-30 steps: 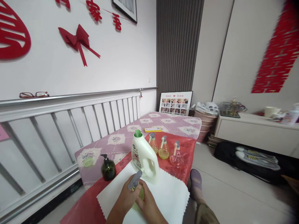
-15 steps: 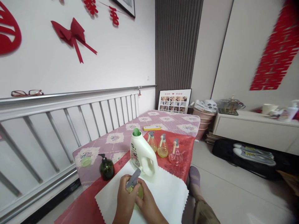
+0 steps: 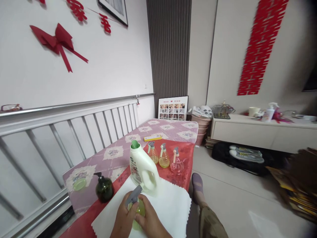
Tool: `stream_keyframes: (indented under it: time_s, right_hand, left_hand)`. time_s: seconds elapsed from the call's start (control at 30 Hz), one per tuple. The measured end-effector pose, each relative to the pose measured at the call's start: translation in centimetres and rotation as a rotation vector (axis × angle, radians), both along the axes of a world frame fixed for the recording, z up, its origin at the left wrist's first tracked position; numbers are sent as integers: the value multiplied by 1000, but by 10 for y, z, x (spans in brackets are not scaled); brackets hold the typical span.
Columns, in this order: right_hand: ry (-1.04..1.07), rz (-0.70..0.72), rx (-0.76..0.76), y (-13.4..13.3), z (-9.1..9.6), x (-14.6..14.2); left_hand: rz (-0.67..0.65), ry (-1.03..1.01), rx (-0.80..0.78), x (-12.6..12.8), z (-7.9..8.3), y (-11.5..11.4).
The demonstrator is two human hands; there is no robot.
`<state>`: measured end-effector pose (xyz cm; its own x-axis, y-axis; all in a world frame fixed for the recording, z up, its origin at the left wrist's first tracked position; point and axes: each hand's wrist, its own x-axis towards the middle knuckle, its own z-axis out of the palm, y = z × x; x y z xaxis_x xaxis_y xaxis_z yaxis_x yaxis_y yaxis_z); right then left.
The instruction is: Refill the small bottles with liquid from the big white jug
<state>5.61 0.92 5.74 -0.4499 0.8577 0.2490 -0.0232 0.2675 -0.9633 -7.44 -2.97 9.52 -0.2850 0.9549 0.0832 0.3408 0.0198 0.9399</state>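
A small yellow-green spray bottle (image 3: 137, 211) with a grey trigger head stands on a white cloth (image 3: 170, 205) near the table's front. My left hand (image 3: 122, 218) wraps the bottle's left side just below the grey head. My right hand (image 3: 151, 222) grips its right side. Directly behind the bottle stands a white detergent jug (image 3: 142, 168) with an open green spout.
A dark green pump bottle (image 3: 104, 188) sits left of the cloth, with a green cap (image 3: 79, 184) further left. Three small spray bottles (image 3: 163, 158) stand behind the jug, and a yellow box (image 3: 153, 138) beyond them. A railing runs along the left. My foot (image 3: 197, 185) rests on the floor.
The view has swung to the right, so everything shifted left in the frame. Both hands stay clasped on the spray bottle, with its grey head slightly turned.
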Motion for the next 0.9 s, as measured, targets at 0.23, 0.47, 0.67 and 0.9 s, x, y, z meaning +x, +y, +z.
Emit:
stream_keyframes:
  time_s: [0.23,0.47,0.67,0.9]
  right_hand:
    - [35,7,-2,0,4,0]
    - [-10,16,-56,1,9,-2]
    - [-29,38,-72,7,17,-2]
    - [-13,-46,-48,5,23,-8]
  left_hand:
    - [111,-88,-9,-4,-35,-5]
    - [200,-162,-49,4,-80,-28]
    - [261,-15,8,14,-82,-23]
    - [264,8,13,15,-74,-7]
